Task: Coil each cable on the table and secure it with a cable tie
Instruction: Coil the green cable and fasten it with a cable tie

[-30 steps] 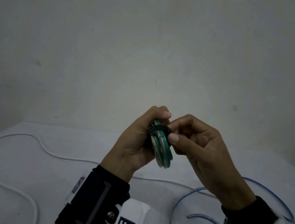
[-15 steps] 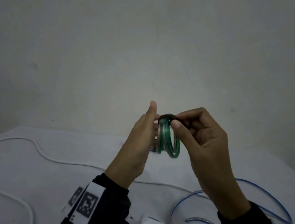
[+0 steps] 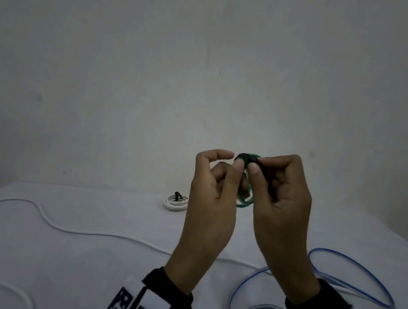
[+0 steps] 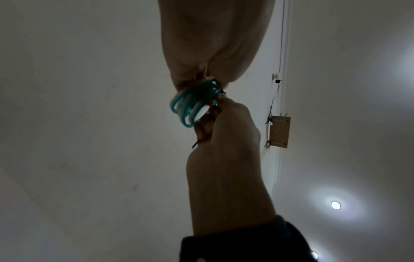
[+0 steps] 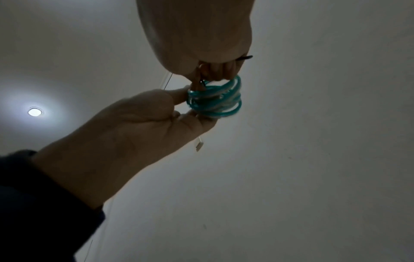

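Observation:
A green cable coil (image 3: 245,201) hangs in the air between both hands, well above the white table (image 3: 97,277). A black cable tie (image 3: 246,157) loops over the coil's top. My left hand (image 3: 234,160) pinches the top of the coil by the tie, thumb against it and forefinger arched over. My right hand (image 3: 257,164) pinches the tie from the other side. In the right wrist view the green cable coil (image 5: 220,102) sits between my left hand's (image 5: 186,104) thumb and fingers, and the tie's tail (image 5: 246,57) sticks out of my right hand (image 5: 212,74). A connector (image 5: 199,146) dangles below.
A white coil (image 3: 175,202) bound with a black tie lies at the back of the table. A loose white cable (image 3: 67,229) snakes across the left and middle. A loose blue cable (image 3: 352,270) loops at the right, near my right wrist.
Both hands have lifted the green coil higher. My left hand went from wrapping the coil to opening flat, and now pinches its top. The bound white coil has come into view.

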